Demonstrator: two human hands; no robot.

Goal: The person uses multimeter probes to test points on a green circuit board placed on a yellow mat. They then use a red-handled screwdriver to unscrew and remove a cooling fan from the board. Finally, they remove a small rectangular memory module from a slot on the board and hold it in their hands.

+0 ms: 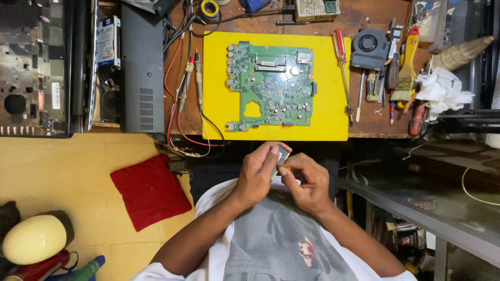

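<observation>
A green laptop circuit board lies on a yellow mat on the wooden bench. Both my hands are below the bench edge, over my lap. My left hand is closed around a small flat blue-grey square part. My right hand pinches the same part's lower edge with its fingertips. Most of the part is hidden by my fingers.
Multimeter probes with red and black leads lie left of the mat. A red-handled screwdriver, a fan, a brush and other tools lie to the right. An opened laptop case sits far left. A red cushion lies on the floor.
</observation>
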